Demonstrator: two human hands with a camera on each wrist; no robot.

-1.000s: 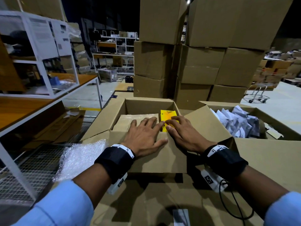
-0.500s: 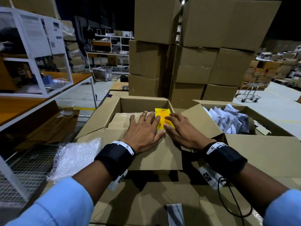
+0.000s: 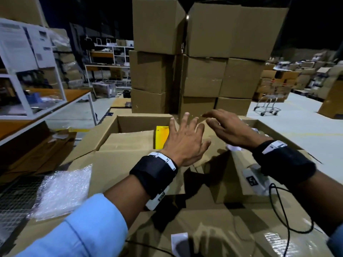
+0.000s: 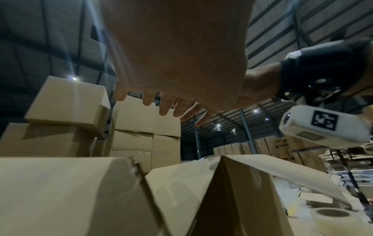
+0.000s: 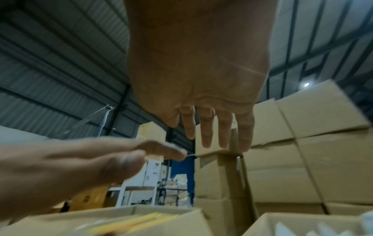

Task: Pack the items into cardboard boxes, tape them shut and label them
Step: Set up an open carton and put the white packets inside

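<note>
The head view looks forward and down from above, taking in both forearms at the bottom of the frame, the left hand [image 3: 185, 140] and right hand [image 3: 230, 130] at centre, an open cardboard box [image 3: 130, 123] beneath them, and a stack of boxes [image 3: 202, 58] filling the upper middle. The left wrist view sits very close under the left hand's [image 4: 177, 52] palm, facing forward and upward; the right hand's wrist camera [image 4: 322, 126] shows at the right edge. The right wrist view looks likewise along the right hand [image 5: 197, 63], with the left hand [image 5: 66, 169] at lower left. All three share the stack of boxes [image 5: 302, 151].
</note>
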